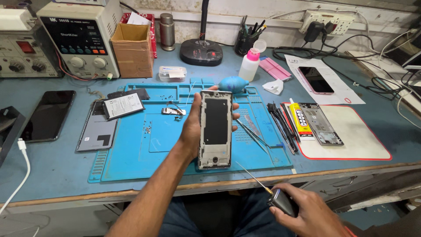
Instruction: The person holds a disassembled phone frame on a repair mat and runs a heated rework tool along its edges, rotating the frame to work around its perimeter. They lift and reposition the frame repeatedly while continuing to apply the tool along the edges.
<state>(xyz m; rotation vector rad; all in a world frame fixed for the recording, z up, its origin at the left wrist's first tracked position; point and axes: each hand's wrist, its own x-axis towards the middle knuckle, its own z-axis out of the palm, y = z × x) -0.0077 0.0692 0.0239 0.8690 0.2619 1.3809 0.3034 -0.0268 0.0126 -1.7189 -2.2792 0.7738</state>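
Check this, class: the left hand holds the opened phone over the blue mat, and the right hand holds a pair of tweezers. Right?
Not quite. The left hand does hold the phone over the blue mat, but the right hand holds a screwdriver, not tweezers, as the head view shows.

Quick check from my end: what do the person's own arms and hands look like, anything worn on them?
Both are bare. The left hand and its forearm show no glove, sleeve, watch or ring. The right hand is also ungloved, with no ring visible; a thin strip of red shows at the frame's bottom edge by its wrist, too little to identify.
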